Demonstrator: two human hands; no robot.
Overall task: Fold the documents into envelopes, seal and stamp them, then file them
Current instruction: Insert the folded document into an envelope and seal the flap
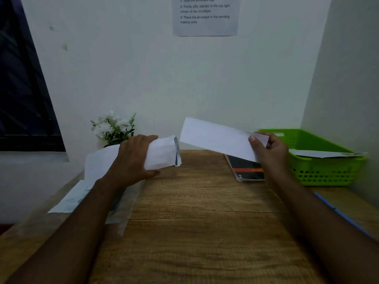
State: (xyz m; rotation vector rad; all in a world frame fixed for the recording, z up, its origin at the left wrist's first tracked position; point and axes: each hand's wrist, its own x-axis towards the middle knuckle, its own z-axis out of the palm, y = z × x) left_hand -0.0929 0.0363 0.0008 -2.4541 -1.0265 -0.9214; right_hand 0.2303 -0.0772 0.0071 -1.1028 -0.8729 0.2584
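Head cam has the left hand [133,158] wrapped around a soft, crinkly white envelope [162,152], its open mouth poking out just past the fingers. The right hand [270,152] pinches one end of the folded document [215,138], a crisp long strip running from that pinch toward the envelope mouth, tip just beside it. Both are held above the wood-grain desk [194,222], with a green slotted plastic basket [328,171] beyond the right grip.
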